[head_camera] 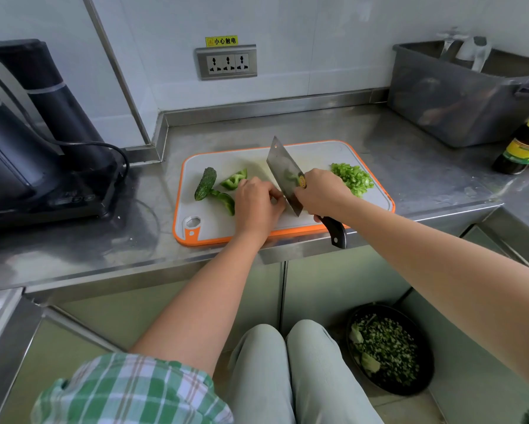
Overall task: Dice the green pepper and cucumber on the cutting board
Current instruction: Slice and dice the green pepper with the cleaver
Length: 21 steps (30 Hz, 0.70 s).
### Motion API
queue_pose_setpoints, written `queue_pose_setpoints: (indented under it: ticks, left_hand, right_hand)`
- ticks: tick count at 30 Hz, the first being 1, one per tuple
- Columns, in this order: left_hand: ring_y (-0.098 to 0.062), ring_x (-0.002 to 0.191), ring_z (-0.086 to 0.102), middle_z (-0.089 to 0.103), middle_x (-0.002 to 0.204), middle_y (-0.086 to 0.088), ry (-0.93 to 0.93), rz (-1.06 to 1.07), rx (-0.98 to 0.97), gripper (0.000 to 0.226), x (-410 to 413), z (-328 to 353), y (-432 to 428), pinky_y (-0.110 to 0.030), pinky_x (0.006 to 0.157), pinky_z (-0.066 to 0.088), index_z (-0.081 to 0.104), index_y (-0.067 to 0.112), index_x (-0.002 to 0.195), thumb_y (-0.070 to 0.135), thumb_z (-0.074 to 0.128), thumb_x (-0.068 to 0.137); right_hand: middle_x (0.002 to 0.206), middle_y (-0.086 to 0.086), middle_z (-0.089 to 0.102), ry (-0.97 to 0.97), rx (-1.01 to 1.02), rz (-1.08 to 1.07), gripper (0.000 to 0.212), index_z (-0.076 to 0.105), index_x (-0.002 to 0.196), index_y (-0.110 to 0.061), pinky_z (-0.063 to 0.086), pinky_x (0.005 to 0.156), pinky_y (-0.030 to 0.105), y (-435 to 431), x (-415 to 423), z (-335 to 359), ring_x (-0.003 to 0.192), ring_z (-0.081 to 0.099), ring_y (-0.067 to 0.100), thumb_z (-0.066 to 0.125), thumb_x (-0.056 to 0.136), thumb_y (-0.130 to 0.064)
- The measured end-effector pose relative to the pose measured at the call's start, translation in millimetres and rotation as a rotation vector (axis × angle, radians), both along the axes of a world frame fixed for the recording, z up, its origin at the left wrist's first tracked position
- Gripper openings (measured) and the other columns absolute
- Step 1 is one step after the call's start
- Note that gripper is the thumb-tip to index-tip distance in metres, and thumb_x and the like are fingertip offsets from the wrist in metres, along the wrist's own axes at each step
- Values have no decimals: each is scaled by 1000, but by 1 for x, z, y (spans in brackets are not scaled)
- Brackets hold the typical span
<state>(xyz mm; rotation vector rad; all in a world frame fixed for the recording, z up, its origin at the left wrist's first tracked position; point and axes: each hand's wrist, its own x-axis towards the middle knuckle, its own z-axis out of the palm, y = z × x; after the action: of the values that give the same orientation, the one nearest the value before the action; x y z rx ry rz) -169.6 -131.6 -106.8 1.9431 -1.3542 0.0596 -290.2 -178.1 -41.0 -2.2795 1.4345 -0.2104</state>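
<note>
While the cucumber (206, 183) lies untouched at the cutting board's (376, 191) nine o'clock, left hand (257, 203) clamps a hidden pepper piece; right hand (321, 192) grips the cleaver (284, 175); advise curled fingertips, even strokes; diced pepper (352, 178) heaped at three o'clock.

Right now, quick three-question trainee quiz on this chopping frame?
1. True or false: the cucumber is already diced.
2. Which hand holds the cleaver?
3. The diced pepper pile sits at the cutting board's: A) right end B) left end C) near edge.

Key: 1 false, it lies uncut at the left end. 2 the right hand; the left hand steadies what's being cut. 3 A.
</note>
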Motion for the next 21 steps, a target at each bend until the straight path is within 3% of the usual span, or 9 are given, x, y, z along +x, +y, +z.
queue_pose_setpoints:
  ticks: [4,7,10,16,21]
  left_hand:
    - [-22,77,44,60,79,-7,17,-10,-26,3,0,-1,1,-25,72,28,72,14,72,16,73,75]
    - [-20,72,48,61,72,-1,58,-5,-48,5,-1,1,0,-29,79,34,71,12,70,15,70,74]
    - [-19,69,49,54,66,8,107,27,-104,4,-1,4,1,-29,76,34,69,10,68,13,68,72]
    - [-23,71,46,64,73,-6,111,82,-172,4,-2,0,0,-36,82,38,63,7,75,5,60,77]
    - [-27,85,52,66,79,-3,89,74,-115,6,1,-4,-1,-35,78,39,64,11,81,9,59,81]
  right_hand:
    - [64,12,57,-45,6,-10,15,46,78,-5,42,41,23,-4,-10,4,43,59,26,42,92,-12]
    - [63,13,57,-47,63,25,12,46,78,-4,44,42,24,-2,-12,12,43,58,26,43,89,-8]
    - [60,12,58,-32,75,55,11,50,83,-1,43,41,23,4,-7,12,42,57,26,42,87,-6]
    - [58,12,58,-38,144,29,14,54,89,2,40,39,22,1,-9,3,39,55,24,43,88,-6]
    - [57,9,56,-43,116,-117,13,48,75,-2,40,41,20,-22,-38,10,36,53,20,42,86,-1]
